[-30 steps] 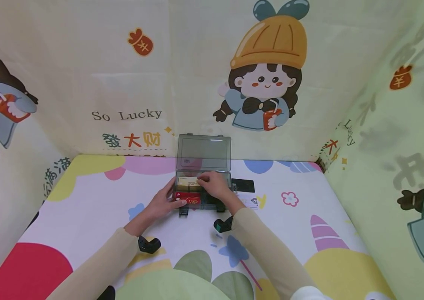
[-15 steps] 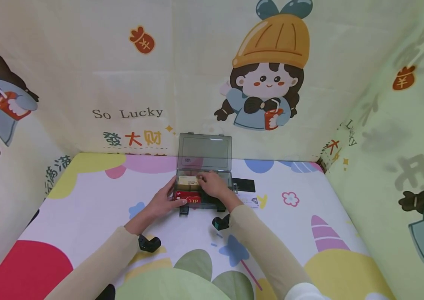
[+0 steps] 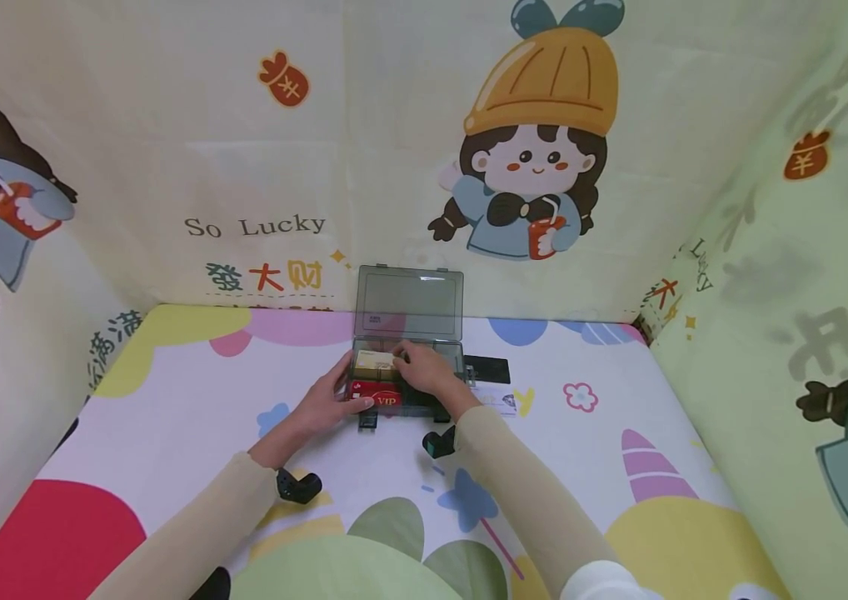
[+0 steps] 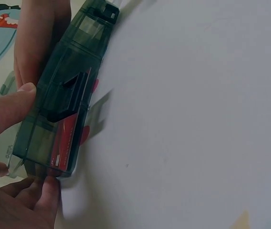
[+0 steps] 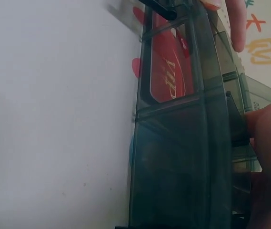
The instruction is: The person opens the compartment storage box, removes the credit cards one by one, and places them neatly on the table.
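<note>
Right sleeve [image 3: 532,492] leftward, card [image 3: 377,392] in box [image 5: 178,162]

Around the box [image 3: 416,411], seen from the head, the raised lid [image 3: 409,302] closes the way at 12 o'clock. The left hand [image 3: 322,407] blocks the 8 o'clock side, and the right hand [image 3: 427,369] covers part of the inside from 4 o'clock. At 3 o'clock, a black flat piece [image 3: 489,369] and a pale card [image 3: 501,401] are in the way. At 6 o'clock two latches [image 3: 367,422] stick out, but the bench [image 3: 371,467] between the sleeves [image 3: 536,492] gives a passage; at 10 o'clock it has also wide room.
</note>
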{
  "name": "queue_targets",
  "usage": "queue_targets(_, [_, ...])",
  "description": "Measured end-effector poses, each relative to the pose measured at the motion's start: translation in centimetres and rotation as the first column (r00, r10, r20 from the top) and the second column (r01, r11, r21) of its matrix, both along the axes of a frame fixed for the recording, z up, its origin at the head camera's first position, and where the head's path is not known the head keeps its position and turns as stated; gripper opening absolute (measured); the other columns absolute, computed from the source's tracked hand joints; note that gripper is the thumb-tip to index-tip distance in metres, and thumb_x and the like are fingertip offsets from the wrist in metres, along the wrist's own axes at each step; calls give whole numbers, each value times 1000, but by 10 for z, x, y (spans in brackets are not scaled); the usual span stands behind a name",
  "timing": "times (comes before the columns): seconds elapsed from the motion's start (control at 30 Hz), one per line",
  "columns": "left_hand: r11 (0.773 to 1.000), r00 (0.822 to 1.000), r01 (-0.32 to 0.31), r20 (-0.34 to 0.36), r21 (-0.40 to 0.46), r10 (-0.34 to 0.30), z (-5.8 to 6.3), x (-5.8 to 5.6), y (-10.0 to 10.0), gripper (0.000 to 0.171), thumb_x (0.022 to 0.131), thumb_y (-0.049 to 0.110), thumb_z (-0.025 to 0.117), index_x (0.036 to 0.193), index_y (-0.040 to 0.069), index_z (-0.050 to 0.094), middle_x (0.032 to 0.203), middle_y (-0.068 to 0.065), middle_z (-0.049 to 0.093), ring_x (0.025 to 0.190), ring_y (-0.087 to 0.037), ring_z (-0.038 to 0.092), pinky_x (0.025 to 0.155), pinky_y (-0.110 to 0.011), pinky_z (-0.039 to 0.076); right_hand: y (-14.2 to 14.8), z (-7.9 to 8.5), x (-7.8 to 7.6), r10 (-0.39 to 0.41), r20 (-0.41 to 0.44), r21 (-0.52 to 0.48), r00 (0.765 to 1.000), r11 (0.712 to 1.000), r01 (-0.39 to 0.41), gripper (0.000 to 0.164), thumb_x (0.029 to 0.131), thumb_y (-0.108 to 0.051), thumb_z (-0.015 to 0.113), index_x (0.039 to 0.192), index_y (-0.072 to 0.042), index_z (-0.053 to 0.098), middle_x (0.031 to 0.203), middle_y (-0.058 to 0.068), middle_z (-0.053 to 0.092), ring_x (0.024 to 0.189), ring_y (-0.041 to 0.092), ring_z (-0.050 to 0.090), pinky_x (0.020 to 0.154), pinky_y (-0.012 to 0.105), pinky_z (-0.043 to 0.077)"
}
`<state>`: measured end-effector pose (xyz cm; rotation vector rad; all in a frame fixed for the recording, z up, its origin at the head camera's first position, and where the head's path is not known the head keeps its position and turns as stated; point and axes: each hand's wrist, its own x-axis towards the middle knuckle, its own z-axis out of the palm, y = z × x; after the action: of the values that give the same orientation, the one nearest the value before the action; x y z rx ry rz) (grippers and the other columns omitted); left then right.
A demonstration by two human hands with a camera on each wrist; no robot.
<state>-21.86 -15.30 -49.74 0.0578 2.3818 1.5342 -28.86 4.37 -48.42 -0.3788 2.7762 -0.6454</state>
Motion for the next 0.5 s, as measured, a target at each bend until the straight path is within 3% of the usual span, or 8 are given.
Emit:
queue_targets(0.17, [1000, 1000, 6, 2, 5, -6, 0, 0, 0, 95, 88, 24, 72, 157, 26, 6, 164, -8, 13, 150, -33, 16, 115, -46, 34, 2, 1, 1, -12, 0, -43, 1000, 999, 12, 32, 101, -36, 47, 128, -21, 51, 122, 7, 64, 102, 23, 59, 91, 43, 51])
queue_targets(0.37, [1000, 1000, 4, 1, -9, -4, -2, 0, -1, 95, 88, 27, 72, 157, 28, 6, 164, -7, 13, 151, -32, 15, 116, -46, 33, 7, 0, 2, -10, -23, -159, 1000, 987, 7, 24, 99, -33, 53, 118, -20, 46, 101, 7, 63, 87, 22, 55, 74, 33, 45])
queue_targets(0.5, [1000, 1000, 1, 0, -16, -1, -2, -1, -1, 96, 87, 28, 72, 157, 28, 5, 164, -7, 13, 151, -32, 15, 115, -47, 34, 7, 0, 2, -6, -37, -142, 999, 990, 1, 20, 100, -34, 52, 112, -17, 49, 99, 6, 61, 88, 21, 54, 74, 32, 45])
